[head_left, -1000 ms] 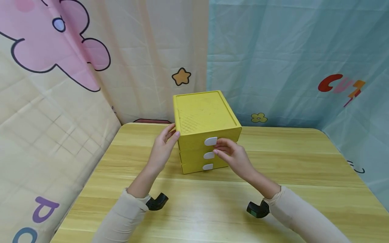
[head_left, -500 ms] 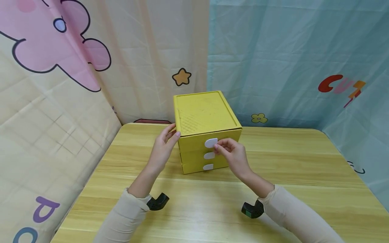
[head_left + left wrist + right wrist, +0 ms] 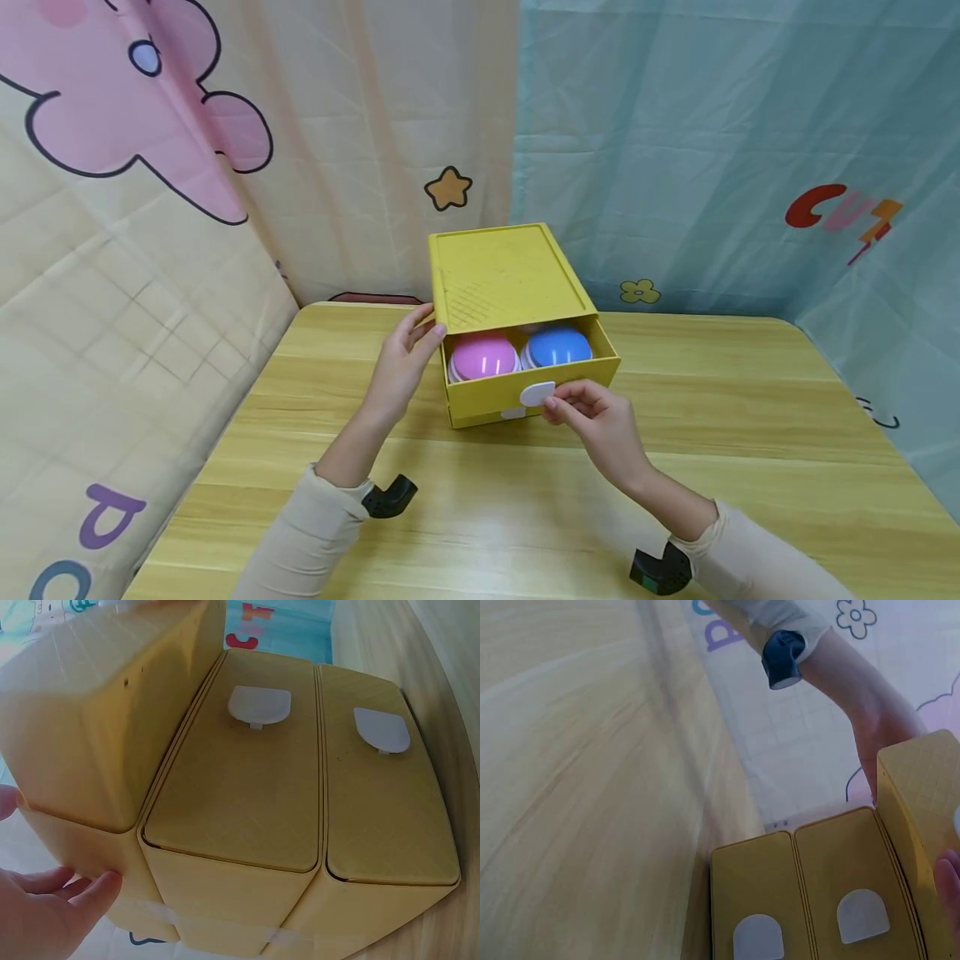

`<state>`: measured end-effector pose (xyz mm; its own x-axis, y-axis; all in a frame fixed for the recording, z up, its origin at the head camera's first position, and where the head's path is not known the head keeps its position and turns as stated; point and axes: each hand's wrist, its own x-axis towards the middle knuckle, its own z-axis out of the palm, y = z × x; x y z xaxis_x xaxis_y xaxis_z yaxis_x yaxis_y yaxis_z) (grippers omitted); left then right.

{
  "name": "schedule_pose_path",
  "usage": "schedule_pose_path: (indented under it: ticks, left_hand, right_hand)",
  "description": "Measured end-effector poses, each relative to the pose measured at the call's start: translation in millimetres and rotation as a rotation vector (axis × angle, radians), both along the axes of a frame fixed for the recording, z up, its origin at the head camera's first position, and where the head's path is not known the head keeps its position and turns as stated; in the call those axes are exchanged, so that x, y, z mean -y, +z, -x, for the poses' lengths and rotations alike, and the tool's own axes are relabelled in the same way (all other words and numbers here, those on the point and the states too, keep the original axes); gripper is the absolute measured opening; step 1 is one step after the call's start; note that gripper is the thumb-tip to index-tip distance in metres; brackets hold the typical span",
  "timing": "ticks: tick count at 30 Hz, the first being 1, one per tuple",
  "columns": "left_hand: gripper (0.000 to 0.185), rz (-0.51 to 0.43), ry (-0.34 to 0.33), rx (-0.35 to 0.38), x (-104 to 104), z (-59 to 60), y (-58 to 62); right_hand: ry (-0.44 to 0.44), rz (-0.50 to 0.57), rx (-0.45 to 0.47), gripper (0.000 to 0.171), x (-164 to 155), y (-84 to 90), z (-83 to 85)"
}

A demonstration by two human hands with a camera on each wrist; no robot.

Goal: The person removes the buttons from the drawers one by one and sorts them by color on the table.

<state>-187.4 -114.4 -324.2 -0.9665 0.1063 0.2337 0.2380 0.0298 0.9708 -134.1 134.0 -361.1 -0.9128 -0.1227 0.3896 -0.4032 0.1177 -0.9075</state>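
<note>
A: Between the two hands, in the head view, sits the yellow drawer unit (image 3: 510, 325) on the wooden table (image 3: 750, 433). The right hand (image 3: 600, 421) pinches the white tab (image 3: 537, 393) of the top drawer (image 3: 532, 375), which stands pulled out toward the person.

B: And the left hand (image 3: 401, 371)?

A: Fingers straight, flat against the unit's side, just beside the drawer's opening. It looks like light, stiff plastic, so I'd judge it slides without that bracing. The tab is the natural hold, small and smooth.

B: What's inside?

A: Two domed pieces side by side: a pink one (image 3: 483, 356) nearer the left hand, a blue one (image 3: 558, 345) nearer the right. Glossy, probably slippery.

B: Left wrist view?

A: The left hand (image 3: 52, 904) rests its fingers on the unit's wall (image 3: 82, 727). Beyond them, the two lower drawers (image 3: 247, 787) look fully pushed in; contents hidden.

B: Right wrist view?

A: Only a fingertip edge of the right hand (image 3: 951, 889), beside the drawer fronts (image 3: 817, 900); its grip can't be read here.
</note>
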Motion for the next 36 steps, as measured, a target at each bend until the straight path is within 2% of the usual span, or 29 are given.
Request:
schedule_pose_path:
  ticks: [16,26,36]
  left_hand:
    - [0.053,0.008,0.009,0.018,0.6,1.0,1.3]
    - [0.053,0.005,0.002,0.006,1.5,0.7,1.4]
    - [0.054,0.003,0.003,0.007,1.3,0.7,1.7]
  right_hand:
    - [0.066,0.042,-0.112,0.014,-15.0,-10.0,-39.6]
    - [0.133,0.042,-0.137,0.020,-21.2,-11.6,-62.4]
    - [0.118,0.006,-0.163,0.026,-25.6,-21.9,-76.3]
